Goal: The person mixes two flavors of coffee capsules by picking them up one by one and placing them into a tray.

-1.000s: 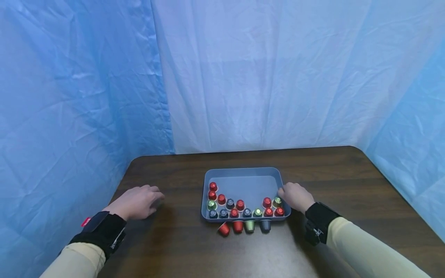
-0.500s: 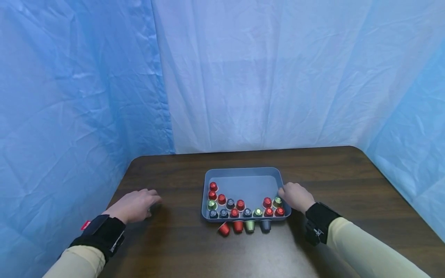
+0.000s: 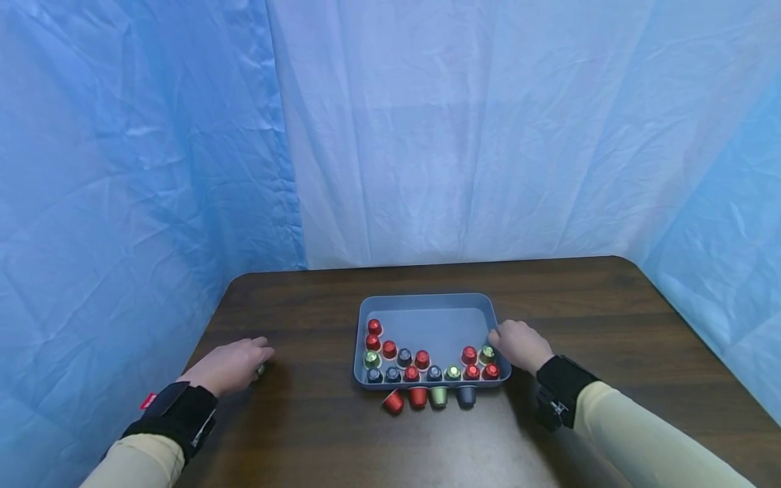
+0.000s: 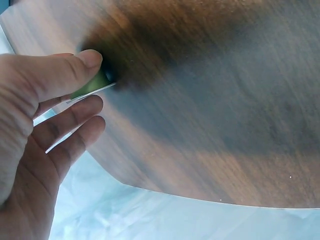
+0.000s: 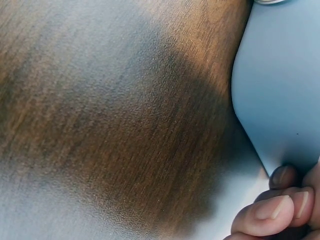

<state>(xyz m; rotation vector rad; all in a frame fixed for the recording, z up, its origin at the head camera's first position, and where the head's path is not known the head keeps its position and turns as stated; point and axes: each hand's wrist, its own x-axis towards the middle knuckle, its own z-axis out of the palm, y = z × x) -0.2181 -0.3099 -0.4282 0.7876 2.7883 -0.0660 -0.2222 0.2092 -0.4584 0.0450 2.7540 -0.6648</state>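
My left hand is over the left part of the table, away from the tray. Its thumb and fingers pinch a green coffee capsule, whose flat rim shows in the left wrist view; the other fingers extend beside it. At the right side of the blue-grey tray, my right hand grips the rim with curled fingers. Red, green and dark blue capsules stand rim down along the tray's near side, among them a red capsule at the left wall. The right hand partly hides the tray's right edge.
Outside the tray's near wall lie several more capsules, including a tilted red capsule and a dark blue capsule. The dark wooden table has rounded far corners. Blue sheets hang behind and at both sides.
My left hand has drawn back a little to the left and toward me, and the green capsule has come into view between its fingers. The right hand and the tray stay put.
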